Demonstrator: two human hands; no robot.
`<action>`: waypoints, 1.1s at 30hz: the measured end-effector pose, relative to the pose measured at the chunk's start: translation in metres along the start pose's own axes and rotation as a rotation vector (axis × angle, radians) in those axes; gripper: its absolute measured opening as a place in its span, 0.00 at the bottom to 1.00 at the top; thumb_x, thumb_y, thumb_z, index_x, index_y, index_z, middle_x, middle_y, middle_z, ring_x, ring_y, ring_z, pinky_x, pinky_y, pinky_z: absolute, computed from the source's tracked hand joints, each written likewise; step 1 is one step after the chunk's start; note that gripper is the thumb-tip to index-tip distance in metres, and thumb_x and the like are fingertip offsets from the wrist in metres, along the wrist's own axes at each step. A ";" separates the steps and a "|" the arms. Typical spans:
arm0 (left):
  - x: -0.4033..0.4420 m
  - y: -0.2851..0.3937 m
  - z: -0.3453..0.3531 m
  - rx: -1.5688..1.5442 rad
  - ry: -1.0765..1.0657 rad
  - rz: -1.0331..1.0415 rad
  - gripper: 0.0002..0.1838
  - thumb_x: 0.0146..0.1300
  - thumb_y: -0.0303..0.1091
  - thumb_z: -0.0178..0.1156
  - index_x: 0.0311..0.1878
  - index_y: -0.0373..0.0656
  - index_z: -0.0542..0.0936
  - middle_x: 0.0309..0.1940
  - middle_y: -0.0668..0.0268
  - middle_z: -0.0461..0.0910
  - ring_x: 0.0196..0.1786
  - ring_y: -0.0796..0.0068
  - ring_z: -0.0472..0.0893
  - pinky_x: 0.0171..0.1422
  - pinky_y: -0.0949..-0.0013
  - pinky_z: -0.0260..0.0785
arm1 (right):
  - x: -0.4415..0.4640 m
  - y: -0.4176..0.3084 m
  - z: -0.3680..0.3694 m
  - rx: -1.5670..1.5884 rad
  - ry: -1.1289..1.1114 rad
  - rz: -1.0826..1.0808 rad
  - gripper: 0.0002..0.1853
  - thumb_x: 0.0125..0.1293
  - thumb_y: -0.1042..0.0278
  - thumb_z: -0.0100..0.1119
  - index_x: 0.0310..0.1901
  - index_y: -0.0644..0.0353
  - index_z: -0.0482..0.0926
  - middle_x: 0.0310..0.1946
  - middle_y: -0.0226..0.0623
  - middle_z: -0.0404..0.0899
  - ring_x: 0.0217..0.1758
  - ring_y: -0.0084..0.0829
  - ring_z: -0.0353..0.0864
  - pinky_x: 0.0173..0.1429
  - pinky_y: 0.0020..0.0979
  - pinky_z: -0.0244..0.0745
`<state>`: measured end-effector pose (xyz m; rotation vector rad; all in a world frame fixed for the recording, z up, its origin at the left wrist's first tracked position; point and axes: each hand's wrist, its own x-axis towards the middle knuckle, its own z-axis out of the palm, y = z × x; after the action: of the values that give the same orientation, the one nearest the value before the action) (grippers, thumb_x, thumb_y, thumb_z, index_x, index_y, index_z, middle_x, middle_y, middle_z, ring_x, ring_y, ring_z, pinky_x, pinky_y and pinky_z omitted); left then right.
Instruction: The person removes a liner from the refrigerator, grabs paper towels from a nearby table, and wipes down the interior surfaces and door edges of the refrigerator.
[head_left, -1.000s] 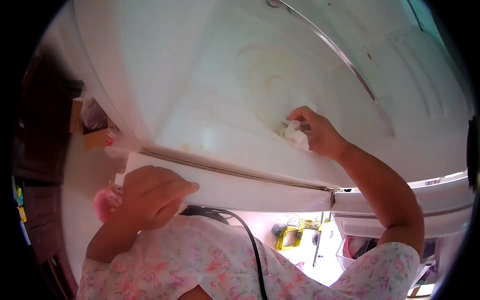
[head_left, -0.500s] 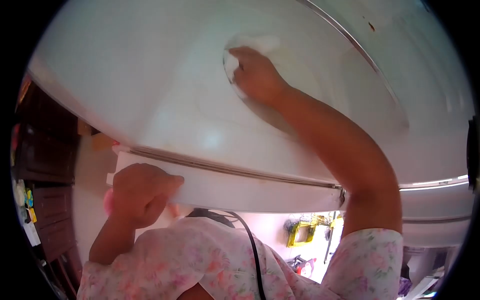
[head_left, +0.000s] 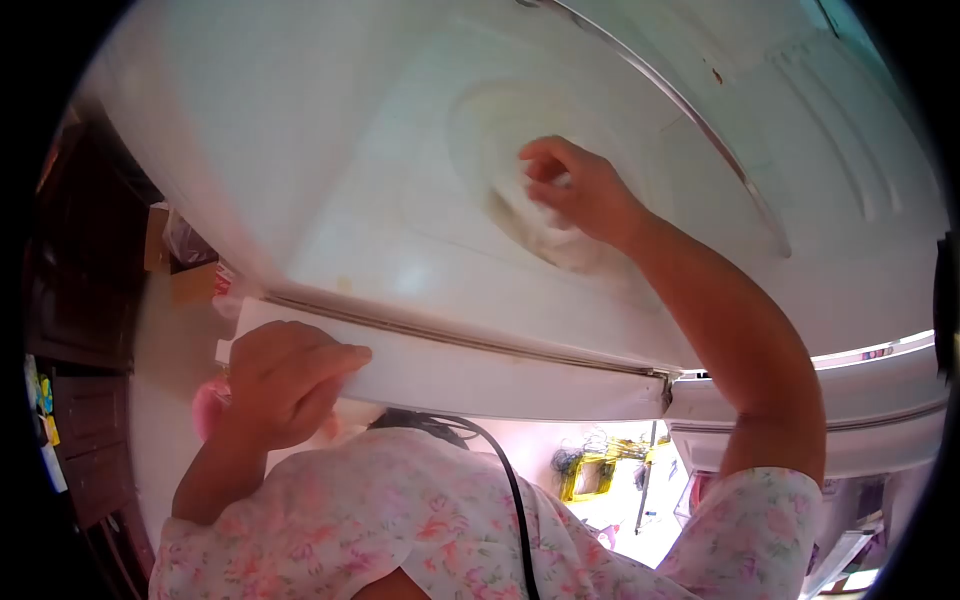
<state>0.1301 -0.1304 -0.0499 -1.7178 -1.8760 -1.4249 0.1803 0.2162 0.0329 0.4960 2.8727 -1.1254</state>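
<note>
My right hand is closed on a crumpled white cloth or tissue, mostly hidden beneath the fingers. It lies against the pale inner surface of what looks like a fridge, over a smeared oval patch. My left hand grips the edge of the white door at the lower left, its thumb lying along the top. A dark gasket seam runs along the door beside it.
A curved metal-coloured rail crosses the upper right. Dark brown cabinets and a cardboard box stand at the left. A black cable hangs over the floral shirt. Yellow frames show below the door.
My right hand has swept up and left with the cloth, then back down and right over the surface. My left hand keeps its hold on the door edge. The view has shifted slightly.
</note>
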 end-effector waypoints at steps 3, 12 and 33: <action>0.003 0.001 0.001 0.004 -0.018 -0.006 0.14 0.41 0.18 0.56 0.35 0.38 0.81 0.25 0.63 0.80 0.25 0.65 0.79 0.29 0.66 0.70 | -0.001 -0.005 0.028 -0.103 -0.100 -0.253 0.09 0.59 0.82 0.56 0.42 0.63 0.78 0.39 0.35 0.74 0.41 0.25 0.74 0.46 0.22 0.69; 0.001 0.000 -0.002 -0.026 0.018 0.015 0.14 0.41 0.17 0.56 0.35 0.38 0.81 0.24 0.63 0.80 0.25 0.65 0.78 0.29 0.67 0.69 | -0.044 0.072 -0.075 -0.546 -0.244 -0.275 0.15 0.54 0.84 0.58 0.40 0.53 0.79 0.42 0.33 0.74 0.48 0.38 0.75 0.49 0.35 0.74; -0.001 0.002 0.004 0.001 0.032 -0.028 0.14 0.45 0.21 0.61 0.37 0.46 0.84 0.21 0.66 0.78 0.22 0.67 0.76 0.26 0.67 0.67 | 0.024 0.068 -0.017 -0.666 0.325 -0.201 0.12 0.57 0.74 0.60 0.44 0.60 0.81 0.44 0.45 0.79 0.48 0.47 0.78 0.53 0.37 0.73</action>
<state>0.1336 -0.1279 -0.0515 -1.6651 -1.8904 -1.4528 0.1791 0.2812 -0.0024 0.3805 3.3637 -0.0382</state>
